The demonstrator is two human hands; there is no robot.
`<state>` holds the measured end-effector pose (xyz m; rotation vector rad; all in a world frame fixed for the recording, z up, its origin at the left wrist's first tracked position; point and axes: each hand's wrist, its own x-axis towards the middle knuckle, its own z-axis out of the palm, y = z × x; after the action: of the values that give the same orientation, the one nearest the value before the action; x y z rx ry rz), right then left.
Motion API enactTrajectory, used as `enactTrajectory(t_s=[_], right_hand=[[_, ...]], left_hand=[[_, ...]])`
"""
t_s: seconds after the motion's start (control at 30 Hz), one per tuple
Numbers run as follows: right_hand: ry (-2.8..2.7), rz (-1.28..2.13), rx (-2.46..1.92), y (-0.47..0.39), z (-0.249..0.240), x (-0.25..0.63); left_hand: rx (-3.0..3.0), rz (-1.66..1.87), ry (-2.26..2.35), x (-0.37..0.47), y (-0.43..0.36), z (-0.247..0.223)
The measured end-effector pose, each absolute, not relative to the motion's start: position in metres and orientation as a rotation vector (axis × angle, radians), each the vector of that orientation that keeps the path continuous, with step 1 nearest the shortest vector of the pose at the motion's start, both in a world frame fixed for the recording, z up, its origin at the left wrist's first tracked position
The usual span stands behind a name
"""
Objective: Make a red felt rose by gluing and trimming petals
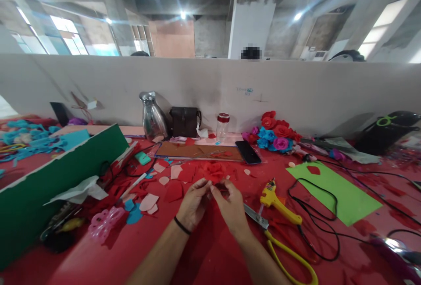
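Both hands meet over the middle of the red table [210,250]. My left hand [194,201], with a black band at the wrist, has its fingers pinched at the base of a red flower [213,170]. Opposite it, my right hand [230,201] is closed at the same spot, thumb and fingertips against the flower's underside. Exactly what lies between the fingertips is small and partly hidden. Red petals [173,191] and pale pink petals [149,202] lie left of the hands. To their right are a yellow glue gun [281,206] and yellow-handled scissors [291,256].
A green divider [62,188] stands at the left. Behind the hands are a phone [248,152], a glass jar [222,129], a steel flask [153,118] and finished flowers [278,132]. Black cables cross a green sheet [342,193] on the right.
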<state>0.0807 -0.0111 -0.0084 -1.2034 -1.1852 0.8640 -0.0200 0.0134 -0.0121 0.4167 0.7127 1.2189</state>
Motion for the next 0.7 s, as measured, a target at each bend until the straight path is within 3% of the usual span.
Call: enactTrajectory(t_s=[0.7], right_hand=[[-1.195,0.975,-1.098,-0.0080,-0.0155,0.0790]], left_hand=[[0.405,1.228,0.692,-0.0206,0.0134,-0.0067]])
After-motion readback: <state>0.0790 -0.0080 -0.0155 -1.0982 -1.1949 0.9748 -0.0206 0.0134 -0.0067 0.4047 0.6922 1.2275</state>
